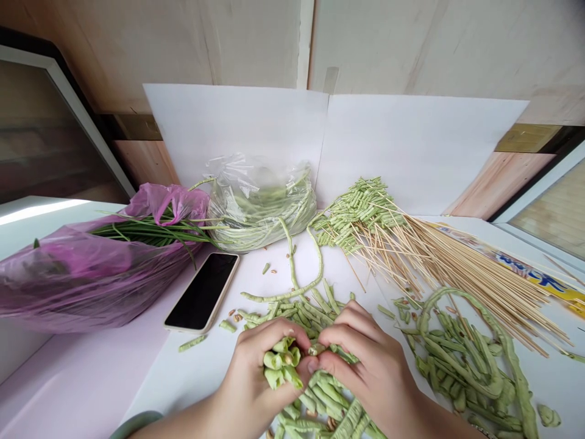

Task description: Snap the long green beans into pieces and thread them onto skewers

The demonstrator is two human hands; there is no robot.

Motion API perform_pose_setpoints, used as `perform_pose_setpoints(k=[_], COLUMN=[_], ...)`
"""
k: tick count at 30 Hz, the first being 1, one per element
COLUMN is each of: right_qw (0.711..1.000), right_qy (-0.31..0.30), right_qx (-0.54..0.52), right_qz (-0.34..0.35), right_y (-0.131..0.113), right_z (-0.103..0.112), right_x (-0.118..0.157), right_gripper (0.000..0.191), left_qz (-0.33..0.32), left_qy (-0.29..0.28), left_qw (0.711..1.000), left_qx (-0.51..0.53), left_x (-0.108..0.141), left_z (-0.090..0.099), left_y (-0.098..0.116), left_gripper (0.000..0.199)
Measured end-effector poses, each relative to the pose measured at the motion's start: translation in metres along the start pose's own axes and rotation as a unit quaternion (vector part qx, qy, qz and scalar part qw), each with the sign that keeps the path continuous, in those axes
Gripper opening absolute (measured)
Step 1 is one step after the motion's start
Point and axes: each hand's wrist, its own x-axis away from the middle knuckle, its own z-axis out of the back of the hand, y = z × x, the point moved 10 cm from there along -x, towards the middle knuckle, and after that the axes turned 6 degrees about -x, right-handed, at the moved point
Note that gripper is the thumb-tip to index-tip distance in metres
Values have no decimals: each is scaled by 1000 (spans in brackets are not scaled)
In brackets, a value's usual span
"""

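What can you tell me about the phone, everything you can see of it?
The phone lies flat, screen up, on the pale surface, set at a slant. Its screen is dark, the corners are rounded, and a light, beige-looking rim, perhaps a case, frames it. The purple bag is on its left; whether they touch is unclear. A short bean piece lies by its near edge.

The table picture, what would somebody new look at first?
Probably the two hands in the middle, the left hand and right hand, pinching at green bean pieces over a heap of beans. Next might be the bright purple bag on the left, with long green stalks poking out. Then the fan of thin sticks on the right, beside a pile of little cut pieces at the back.
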Motion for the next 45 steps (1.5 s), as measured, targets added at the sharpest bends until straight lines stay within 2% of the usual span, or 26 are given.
perform_pose_setpoints(k=[17, 23, 39, 45], right_qw=[1000, 1000, 1000, 1000], right_qy=[2, -2, -15, -11], right_qx=[10, 8, -11, -13], right_qz=[4, -1, -10, -10], right_y=[-1, -3, -1, 0], right_z=[-1, -1, -8, -9], right_x=[0, -2, 3, 1], right_gripper=[17, 20, 20, 21], left_qz=[-25, -7, -32, -22], left_qy=[-12, -33, -50, -58], left_qw=[1000, 999, 998, 998], left_qx=[6, 4, -18, -20], left_x=[1, 2, 5, 4], left_z=[-2, -4, -6, -8], left_y=[0, -2, 1, -1], left_gripper=[11, 11, 9, 9])
